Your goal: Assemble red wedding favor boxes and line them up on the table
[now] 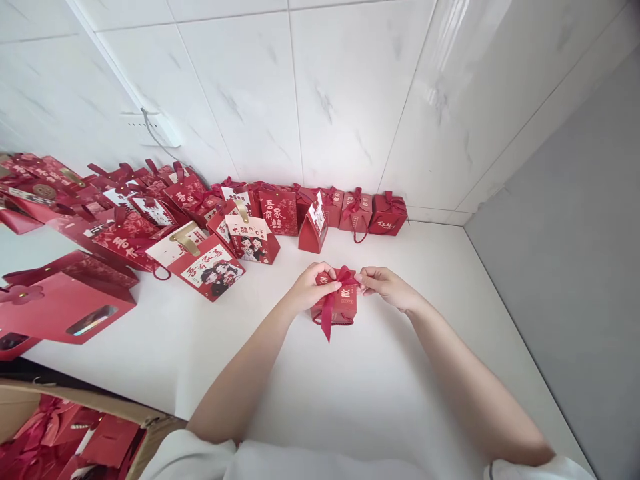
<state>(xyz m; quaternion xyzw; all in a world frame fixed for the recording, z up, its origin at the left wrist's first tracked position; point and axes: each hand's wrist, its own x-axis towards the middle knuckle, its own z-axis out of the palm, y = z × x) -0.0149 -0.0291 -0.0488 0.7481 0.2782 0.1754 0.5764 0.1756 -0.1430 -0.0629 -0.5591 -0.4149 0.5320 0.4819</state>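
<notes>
A small red gift box (344, 308) stands on the white counter (380, 387) in front of me. A red ribbon (330, 308) is tied at its top, with one tail hanging down the left side. My left hand (311, 287) is closed, pinching the ribbon at the box's top left. My right hand (385, 287) is closed too, pinching the ribbon's loop at the top right. Both hands sit level with the top of the box.
A row of small red ribboned boxes (356, 212) lines the tiled wall. Many red gift bags and boxes (207, 267) lie heaped to the left. A large red bag (65, 307) lies at far left. A cardboard carton (75, 427) with red items sits at bottom left.
</notes>
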